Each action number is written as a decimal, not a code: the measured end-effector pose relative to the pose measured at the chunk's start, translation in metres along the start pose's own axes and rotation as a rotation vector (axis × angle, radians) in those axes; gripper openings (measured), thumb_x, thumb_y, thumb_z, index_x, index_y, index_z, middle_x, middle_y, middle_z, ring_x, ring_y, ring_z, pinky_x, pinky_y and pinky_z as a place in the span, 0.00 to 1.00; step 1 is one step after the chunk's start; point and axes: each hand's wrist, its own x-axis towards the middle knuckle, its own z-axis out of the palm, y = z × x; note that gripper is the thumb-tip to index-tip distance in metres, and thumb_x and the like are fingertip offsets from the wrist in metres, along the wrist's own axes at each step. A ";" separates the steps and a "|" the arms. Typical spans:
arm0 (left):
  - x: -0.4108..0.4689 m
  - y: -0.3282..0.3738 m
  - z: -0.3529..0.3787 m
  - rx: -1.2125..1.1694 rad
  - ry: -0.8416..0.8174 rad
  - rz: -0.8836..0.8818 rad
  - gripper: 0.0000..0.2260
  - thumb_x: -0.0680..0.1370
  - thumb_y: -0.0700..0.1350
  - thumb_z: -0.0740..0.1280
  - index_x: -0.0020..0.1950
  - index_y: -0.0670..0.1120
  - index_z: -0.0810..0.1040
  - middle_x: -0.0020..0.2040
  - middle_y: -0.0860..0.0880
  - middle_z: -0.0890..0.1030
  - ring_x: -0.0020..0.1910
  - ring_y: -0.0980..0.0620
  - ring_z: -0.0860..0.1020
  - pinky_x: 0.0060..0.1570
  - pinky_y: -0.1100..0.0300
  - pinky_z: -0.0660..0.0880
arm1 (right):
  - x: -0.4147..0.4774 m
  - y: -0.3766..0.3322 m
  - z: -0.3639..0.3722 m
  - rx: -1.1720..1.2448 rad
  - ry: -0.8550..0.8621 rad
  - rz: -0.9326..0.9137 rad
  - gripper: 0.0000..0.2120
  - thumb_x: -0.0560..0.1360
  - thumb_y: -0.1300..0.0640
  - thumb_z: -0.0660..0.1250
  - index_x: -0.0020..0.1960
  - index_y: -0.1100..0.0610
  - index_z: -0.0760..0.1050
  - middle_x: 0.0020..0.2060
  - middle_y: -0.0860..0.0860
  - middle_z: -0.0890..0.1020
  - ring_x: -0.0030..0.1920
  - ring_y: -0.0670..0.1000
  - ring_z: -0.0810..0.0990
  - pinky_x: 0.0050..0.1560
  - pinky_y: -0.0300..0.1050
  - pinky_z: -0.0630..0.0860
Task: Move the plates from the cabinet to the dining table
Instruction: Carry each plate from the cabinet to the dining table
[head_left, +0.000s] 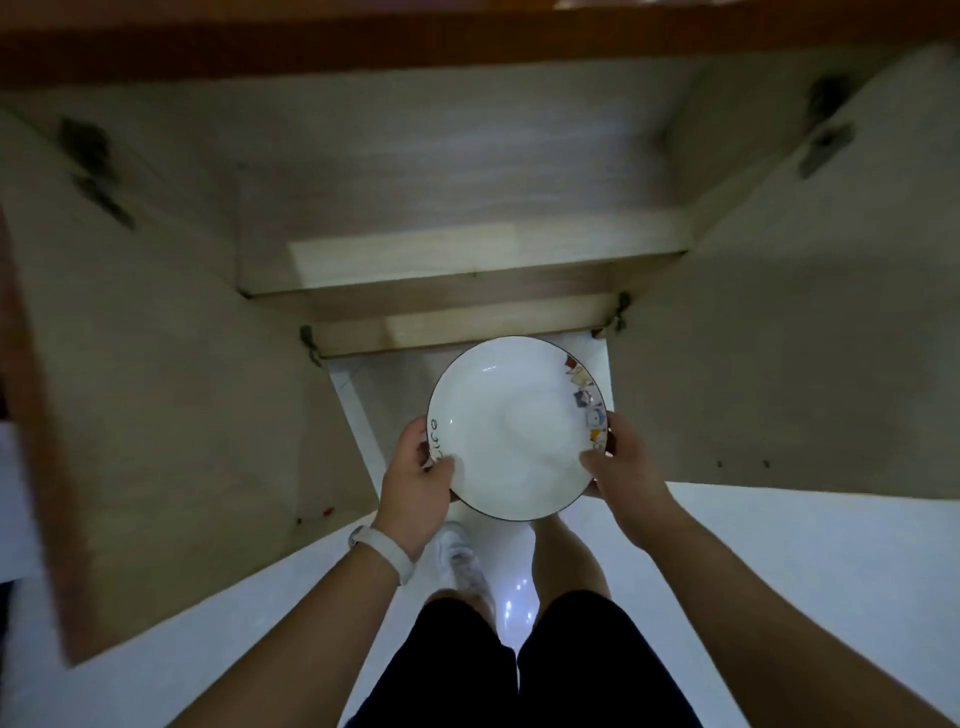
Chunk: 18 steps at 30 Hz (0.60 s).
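Note:
A white plate with a thin dark rim and small coloured pictures along its right edge is held level in front of the open cabinet. My left hand grips its left edge, thumb on top. My right hand grips its right edge the same way. The plate hangs over the white floor, just outside the cabinet's lower shelf. The cabinet shelves that I can see hold no other plates. The dining table is out of view.
Both cabinet doors stand wide open, the left door and the right door flanking my arms. Glossy white floor lies below. My legs in black shorts and a white shoe are under the plate.

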 end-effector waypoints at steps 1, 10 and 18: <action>-0.018 0.012 -0.003 0.019 -0.026 0.019 0.21 0.76 0.32 0.62 0.60 0.55 0.76 0.53 0.51 0.83 0.54 0.43 0.81 0.46 0.43 0.81 | -0.023 -0.008 -0.004 0.022 0.004 -0.009 0.25 0.71 0.70 0.57 0.57 0.46 0.77 0.50 0.52 0.84 0.53 0.57 0.82 0.48 0.61 0.83; -0.131 0.097 0.019 0.077 -0.269 0.195 0.25 0.76 0.27 0.60 0.59 0.57 0.75 0.53 0.51 0.83 0.45 0.54 0.82 0.38 0.53 0.80 | -0.173 -0.038 -0.059 0.165 0.135 -0.081 0.20 0.75 0.70 0.58 0.57 0.49 0.76 0.50 0.50 0.84 0.52 0.55 0.82 0.45 0.51 0.83; -0.208 0.115 0.081 0.085 -0.454 0.246 0.25 0.75 0.27 0.60 0.60 0.55 0.75 0.53 0.51 0.83 0.45 0.51 0.81 0.33 0.57 0.79 | -0.259 -0.024 -0.123 0.282 0.257 -0.186 0.25 0.73 0.71 0.55 0.58 0.48 0.77 0.50 0.48 0.85 0.51 0.52 0.83 0.43 0.48 0.82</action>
